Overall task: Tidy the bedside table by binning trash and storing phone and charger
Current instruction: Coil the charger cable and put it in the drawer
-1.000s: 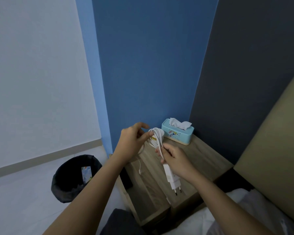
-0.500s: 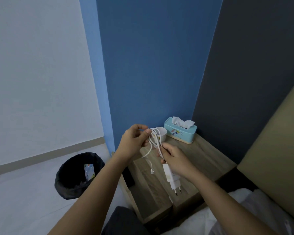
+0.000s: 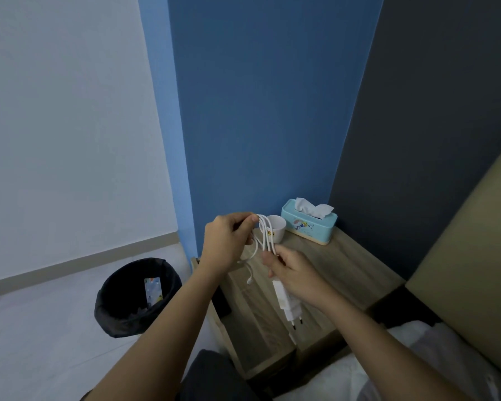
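Note:
Both hands hold a white charger above the wooden bedside table point(image 3: 344, 273). My left hand point(image 3: 229, 241) pinches the top of the looped white cable point(image 3: 265, 237). My right hand point(image 3: 292, 273) grips the lower end of the loops and the white plug adapter point(image 3: 287, 303), whose two pins point down. The cable's free end with its small connector point(image 3: 249, 280) dangles below my left hand. A dark object, perhaps the phone point(image 3: 222, 302), shows at the table's left edge, mostly hidden by my left forearm.
A white paper cup point(image 3: 276, 231) and a light blue tissue box point(image 3: 310, 227) stand at the back of the table. A black-lined bin point(image 3: 136, 296) with a carton inside sits on the floor to the left. The bed and its headboard point(image 3: 475, 256) are on the right.
The loops have grown and the dangling free end of the cable has shortened as my left hand winds it. The view has shifted a little to the left.

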